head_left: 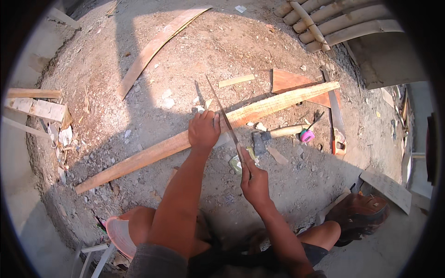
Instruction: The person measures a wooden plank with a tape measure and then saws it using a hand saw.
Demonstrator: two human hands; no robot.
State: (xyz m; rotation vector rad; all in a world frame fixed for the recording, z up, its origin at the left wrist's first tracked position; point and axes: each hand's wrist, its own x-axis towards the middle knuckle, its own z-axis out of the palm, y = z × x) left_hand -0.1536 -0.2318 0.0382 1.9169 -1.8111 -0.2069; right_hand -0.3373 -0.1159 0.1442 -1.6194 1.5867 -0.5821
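A long wooden board (153, 156) lies slantwise across the ground before me, from lower left to upper right. My left hand (204, 131) presses on it near its middle, fingers curled over its far edge. In my right hand (254, 183) is the pale handle of a long, narrow blade (222, 112). The blade crosses the board just right of my left hand, its tip pointing away from me. Seen nearly edge-on, it could be a saw or a machete; I cannot tell which. Whether it cuts into the wood is also unclear.
Near the board's right half lie a hammer (278, 133), a pink tape measure (307, 135) and a handsaw (334, 111) with an orange handle. A reddish wood piece (289, 80) sits behind. Another plank (157, 48) lies farther off. Bamboo poles (343, 21) stand upper right.
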